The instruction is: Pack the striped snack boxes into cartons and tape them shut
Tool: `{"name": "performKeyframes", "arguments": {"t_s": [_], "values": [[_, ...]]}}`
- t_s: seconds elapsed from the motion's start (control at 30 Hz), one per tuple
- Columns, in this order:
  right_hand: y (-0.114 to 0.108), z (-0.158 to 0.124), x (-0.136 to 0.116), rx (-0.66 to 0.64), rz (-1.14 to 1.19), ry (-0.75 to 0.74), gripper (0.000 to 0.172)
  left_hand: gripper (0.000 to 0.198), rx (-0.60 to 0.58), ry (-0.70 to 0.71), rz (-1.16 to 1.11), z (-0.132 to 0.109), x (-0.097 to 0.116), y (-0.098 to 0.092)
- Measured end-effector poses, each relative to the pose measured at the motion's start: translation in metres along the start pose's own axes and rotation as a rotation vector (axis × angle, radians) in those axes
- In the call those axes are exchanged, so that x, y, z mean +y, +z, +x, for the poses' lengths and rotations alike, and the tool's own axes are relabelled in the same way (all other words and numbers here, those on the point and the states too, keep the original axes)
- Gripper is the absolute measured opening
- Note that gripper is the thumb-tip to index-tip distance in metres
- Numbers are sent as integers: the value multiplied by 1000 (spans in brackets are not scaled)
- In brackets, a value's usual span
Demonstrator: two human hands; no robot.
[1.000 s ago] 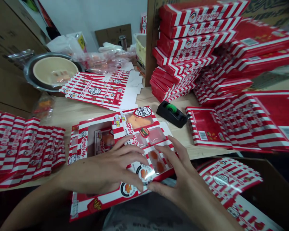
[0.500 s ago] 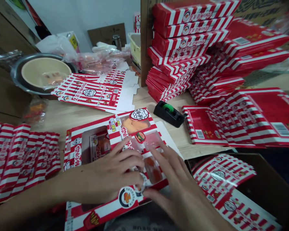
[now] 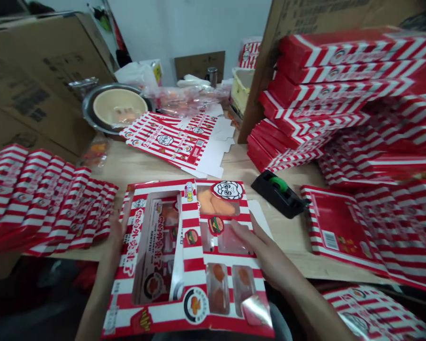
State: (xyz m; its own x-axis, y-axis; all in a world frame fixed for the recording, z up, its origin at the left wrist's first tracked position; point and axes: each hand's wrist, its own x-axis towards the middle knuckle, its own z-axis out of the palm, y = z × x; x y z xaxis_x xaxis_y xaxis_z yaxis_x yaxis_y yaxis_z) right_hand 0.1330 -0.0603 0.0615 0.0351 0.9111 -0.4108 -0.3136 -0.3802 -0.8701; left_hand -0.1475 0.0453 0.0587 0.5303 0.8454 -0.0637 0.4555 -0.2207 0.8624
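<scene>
A red-and-white striped window box (image 3: pixel 188 258) with plastic food pieces behind clear panes lies at the table's near edge, tilted toward me. My left hand (image 3: pixel 116 232) grips its left edge, fingers mostly hidden behind the card. My right hand (image 3: pixel 266 251) lies flat on the box's right side, fingers stretched over a clear pane.
A black tape dispenser with a green roll (image 3: pixel 279 193) sits right of the box. Flat striped cartons (image 3: pixel 177 139) lie behind it, a fanned row (image 3: pixel 46 203) at left, tall stacks (image 3: pixel 341 94) at right. A beige bowl in a metal basin (image 3: pixel 119 106) and cardboard boxes (image 3: pixel 31 80) stand at the back left.
The box has been drawn toward me and straightened. My left hand left its top for the left edge. My right hand slid up onto the right side. The view swung left.
</scene>
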Motion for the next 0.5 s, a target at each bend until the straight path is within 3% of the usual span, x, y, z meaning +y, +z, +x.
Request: {"name": "performKeyframes", "arguments": {"t_s": [0.13,0.23,0.3,0.4,0.5], "values": [[4,0,-3,-108,-75,-14,48,66,148,-404,-447,-17,20,26],[11,2,-5,-188,2,2,59,56,258,-466,-508,-20,42,39],[22,3,-4,-157,78,9,64,54,311,-458,-506,-18,55,44],[36,3,3,-98,127,-14,68,60,185,-456,-546,-13,66,47],[38,4,13,-186,168,-79,63,66,95,-470,-603,-13,64,46]]}}
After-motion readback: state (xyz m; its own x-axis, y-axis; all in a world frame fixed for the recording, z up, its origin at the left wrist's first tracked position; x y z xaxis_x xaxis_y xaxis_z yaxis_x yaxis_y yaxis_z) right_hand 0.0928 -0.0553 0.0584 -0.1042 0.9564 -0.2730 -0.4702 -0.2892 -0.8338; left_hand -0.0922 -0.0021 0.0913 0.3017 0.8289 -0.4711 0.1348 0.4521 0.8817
